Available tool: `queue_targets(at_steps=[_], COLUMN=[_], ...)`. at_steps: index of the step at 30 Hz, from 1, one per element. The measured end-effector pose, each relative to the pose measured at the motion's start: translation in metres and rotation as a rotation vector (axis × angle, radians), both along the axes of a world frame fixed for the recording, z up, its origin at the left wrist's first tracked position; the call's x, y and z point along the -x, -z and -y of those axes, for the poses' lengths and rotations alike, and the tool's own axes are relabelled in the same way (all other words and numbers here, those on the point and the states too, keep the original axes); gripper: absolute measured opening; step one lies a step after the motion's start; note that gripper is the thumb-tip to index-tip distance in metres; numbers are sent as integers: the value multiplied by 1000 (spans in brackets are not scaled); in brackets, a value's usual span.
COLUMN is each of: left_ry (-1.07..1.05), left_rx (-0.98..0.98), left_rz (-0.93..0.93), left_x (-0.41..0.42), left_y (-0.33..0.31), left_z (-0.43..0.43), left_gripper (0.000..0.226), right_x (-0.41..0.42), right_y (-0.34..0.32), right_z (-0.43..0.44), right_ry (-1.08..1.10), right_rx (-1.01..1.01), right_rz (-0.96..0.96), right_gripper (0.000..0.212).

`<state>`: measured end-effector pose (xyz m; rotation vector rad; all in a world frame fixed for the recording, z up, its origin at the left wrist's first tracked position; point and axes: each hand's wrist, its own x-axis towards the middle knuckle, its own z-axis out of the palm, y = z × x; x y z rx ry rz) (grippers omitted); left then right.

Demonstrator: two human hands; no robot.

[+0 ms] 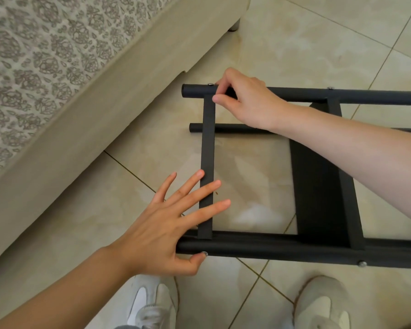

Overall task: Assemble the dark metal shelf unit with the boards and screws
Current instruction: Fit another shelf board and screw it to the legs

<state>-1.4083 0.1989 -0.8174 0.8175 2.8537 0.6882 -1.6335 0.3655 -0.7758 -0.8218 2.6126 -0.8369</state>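
Shelf unit (271,249) is laid on its side on the tiled floor (294,43), directly in front of the person, and runs out of frame to the right. Dark round tubes are seen running left to right: a near tube (259,248), a far tube (377,98) and a lower tube (235,128) behind and below. A flat crossbar (208,143) is fixed between the near and far tubes at the left end. A dark board (318,186) is mounted further right, set on edge between the tubes.

Left hand (166,224) is held spread, palm down. Its straight fingers are laid across the lower part of the crossbar, and the thumb is tucked under the end of the near tube, touching a screw (204,253) there. Nothing is gripped by it.

Right hand (247,98) is curled round the far tube just beside the crossbar joint, thumb tip laid against the top of the crossbar. A second screw (210,84) is seen right at its fingertips; whether it is touched cannot be told. Two more screws are seated in the tubes further right, one on the far tube (330,87), one on the near tube (362,264).

Patterned upholstered furniture (45,55) with a beige base is seen at upper left. Two light shoes (152,305) are seen at the bottom edge.
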Motion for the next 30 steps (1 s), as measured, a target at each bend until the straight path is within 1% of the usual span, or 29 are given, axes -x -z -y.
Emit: queue_targets(at_steps=[3,7,10,15,17,20,24,27,30], left_ry=[3,-14,-22,-29,-30,-30,-23,-23,-20], left_rx=[-13,-76,-104,-118,-118,-114,-108,-109,-114], left_rz=[4,21,41,52,50,44,31,31,30], left_x=[0,-2,-6,-7,-7,-8,-8,-9,-9], left_y=[1,3,4,4,4,3,4,5,5], left_z=[0,-1,-2,-1,-1,-2,-2,-2,-3], left_gripper=[92,83,79,78,77,77,79,80,80], right_x=[-2,-3,-4,-25,-42,-69,-104,-123,-133], right_y=[2,7,6,1,3,13,28,37,40], right_z=[0,0,2,-11,-23,-43,-64,-69,-67], right_ry=[-9,-28,5,151,203,261,222,187,92], right_rx=[1,-9,28,293,359,349,225,222,187], right_rz=[-9,-40,-9,-6,23,145,345,619,911], right_gripper=[21,22,22,19,18,17,13,12,9])
